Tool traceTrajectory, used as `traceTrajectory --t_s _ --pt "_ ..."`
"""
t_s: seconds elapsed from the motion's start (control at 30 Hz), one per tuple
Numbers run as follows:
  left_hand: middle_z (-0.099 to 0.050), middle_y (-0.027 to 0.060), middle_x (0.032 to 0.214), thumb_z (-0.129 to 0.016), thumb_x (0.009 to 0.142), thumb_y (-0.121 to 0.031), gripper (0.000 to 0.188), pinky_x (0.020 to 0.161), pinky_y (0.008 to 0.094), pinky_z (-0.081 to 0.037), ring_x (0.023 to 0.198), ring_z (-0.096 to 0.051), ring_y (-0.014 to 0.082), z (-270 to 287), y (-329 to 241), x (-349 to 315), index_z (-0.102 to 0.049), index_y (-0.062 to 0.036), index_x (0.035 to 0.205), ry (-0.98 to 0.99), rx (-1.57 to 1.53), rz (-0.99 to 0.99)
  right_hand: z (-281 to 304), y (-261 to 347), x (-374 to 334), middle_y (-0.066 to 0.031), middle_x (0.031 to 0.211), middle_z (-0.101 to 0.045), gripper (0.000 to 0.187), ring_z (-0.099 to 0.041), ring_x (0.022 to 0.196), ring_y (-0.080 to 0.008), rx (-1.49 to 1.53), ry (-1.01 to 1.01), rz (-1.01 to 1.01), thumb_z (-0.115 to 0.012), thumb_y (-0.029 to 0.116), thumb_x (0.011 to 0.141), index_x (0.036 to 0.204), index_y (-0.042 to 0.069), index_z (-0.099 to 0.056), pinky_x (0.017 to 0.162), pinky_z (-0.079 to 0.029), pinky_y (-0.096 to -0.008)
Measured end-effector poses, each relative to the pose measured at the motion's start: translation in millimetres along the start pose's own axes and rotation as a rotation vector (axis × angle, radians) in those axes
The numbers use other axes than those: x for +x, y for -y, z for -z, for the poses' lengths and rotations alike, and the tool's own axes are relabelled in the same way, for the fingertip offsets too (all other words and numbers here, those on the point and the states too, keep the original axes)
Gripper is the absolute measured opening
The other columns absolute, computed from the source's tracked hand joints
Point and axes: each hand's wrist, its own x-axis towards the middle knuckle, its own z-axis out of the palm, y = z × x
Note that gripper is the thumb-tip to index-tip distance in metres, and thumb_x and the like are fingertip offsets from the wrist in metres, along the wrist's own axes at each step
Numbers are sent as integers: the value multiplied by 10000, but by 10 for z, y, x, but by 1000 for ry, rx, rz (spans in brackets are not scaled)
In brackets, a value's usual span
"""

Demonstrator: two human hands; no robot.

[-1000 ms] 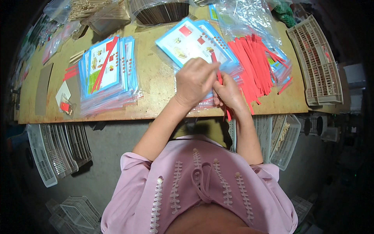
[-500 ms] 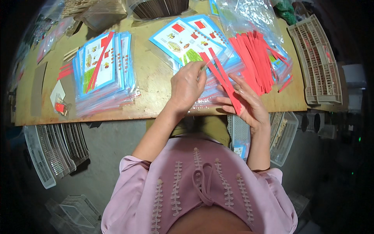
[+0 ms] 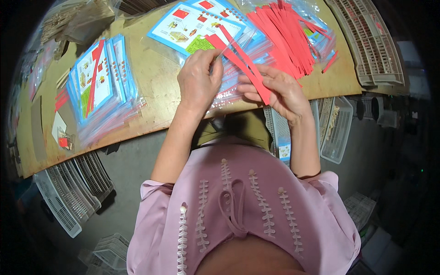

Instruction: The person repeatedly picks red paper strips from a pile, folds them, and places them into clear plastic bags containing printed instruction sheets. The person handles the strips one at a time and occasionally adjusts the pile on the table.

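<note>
Two narrow red paper strips (image 3: 245, 61) slant over the stacked bags, their lower ends between the thumb and fingers of my right hand (image 3: 286, 91). My left hand (image 3: 198, 79) is closed beside the strips' upper part, fingertips pinched together; clear plastic shows near them, but what they grip is hidden. Under and beyond both hands lies a pile of clear plastic bags with blue-bordered printed cards (image 3: 195, 30). Right of that pile, many loose red strips (image 3: 286, 39) fan out on more bagged cards.
On the left of the wooden table (image 3: 153, 91), another stack of bagged cards (image 3: 98, 82) has red strips across it. A small clear packet (image 3: 65, 141) lies near the front edge. Plastic baskets stand at the right edge (image 3: 369, 43) and below the table (image 3: 68, 192).
The whole view has turned and shifted, so the table sits higher and tilted. Both hands keep nearly the same pose, and the red strips stay in my right hand.
</note>
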Motion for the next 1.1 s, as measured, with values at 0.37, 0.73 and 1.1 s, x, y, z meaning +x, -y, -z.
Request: traceTrajectory --t_s 0.37,0.73,1.1 --pt "-666 103 850 -648 828 -110 120 718 402 -517 824 -647 299 13 -27 -10 -709 -85 929 -8 24 51 -14 31 -113 -328 1182 -587 427 -659 1037 -414 -64 -2 17 -411 185 1022 1345 -94 -420 869 -586 -442" --pt "-671 103 1001 -627 779 -17 315 829 368 -493 903 -625 285 58 -54 53 -676 -82 1083 -12 105 -346 -71 11 -202 -274 1199 -609 383 -673 1040 -345 -94 29 14 -370 58 997 1350 -67 -450 889 -583 -376" --pt "-672 113 971 -720 746 -102 301 800 370 -519 890 -648 305 175 -229 -55 -634 -52 1030 314 -278 -171 -101 -112 75 -141 1245 -625 370 -646 1060 -151 -276 24 9 -434 61 984 1338 -38 -482 893 -534 -250"
